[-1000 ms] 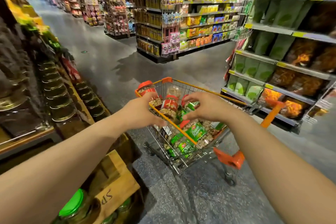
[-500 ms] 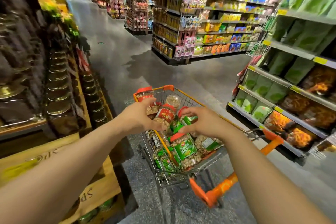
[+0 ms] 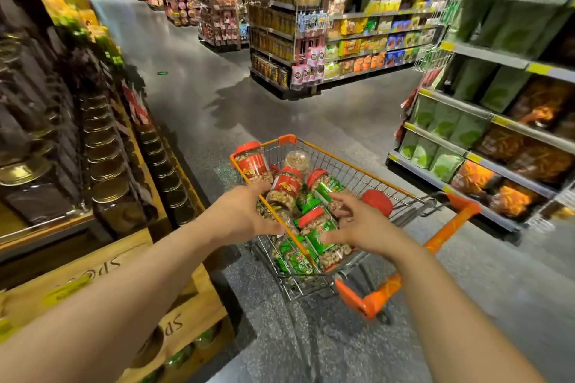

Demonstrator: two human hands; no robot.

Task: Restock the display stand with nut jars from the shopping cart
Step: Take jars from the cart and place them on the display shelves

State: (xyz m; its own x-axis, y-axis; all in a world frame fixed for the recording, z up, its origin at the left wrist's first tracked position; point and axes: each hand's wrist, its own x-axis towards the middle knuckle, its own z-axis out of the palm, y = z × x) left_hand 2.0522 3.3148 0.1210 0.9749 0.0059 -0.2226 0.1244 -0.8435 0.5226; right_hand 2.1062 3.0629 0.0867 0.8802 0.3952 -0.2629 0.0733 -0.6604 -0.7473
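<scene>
An orange-rimmed wire shopping cart (image 3: 357, 168) stands in the aisle before me, holding several red-lidded nut jars with red or green labels. My left hand (image 3: 238, 216) reaches in over the cart's near left rim, thumb and fingers curled round a clear nut jar (image 3: 281, 216). Just above that jar lies a red-labelled jar (image 3: 285, 187). My right hand (image 3: 365, 225) grips a green-labelled jar (image 3: 315, 228) lying on the pile, thumb below and fingers above. At my left is the wooden display stand (image 3: 93, 267), with rows of gold-lidded jars (image 3: 102, 149).
The cart's orange handle (image 3: 449, 225) sticks out to the right. Shelves of green and orange bags (image 3: 466, 140) line the right side. More shelving (image 3: 342, 40) stands across the open grey floor ahead. Green-lidded jars (image 3: 180, 356) sit low in the stand.
Both hands have sunk further into the cart, and each has closed round a jar. The view has swung, so the cart sits more to the right.
</scene>
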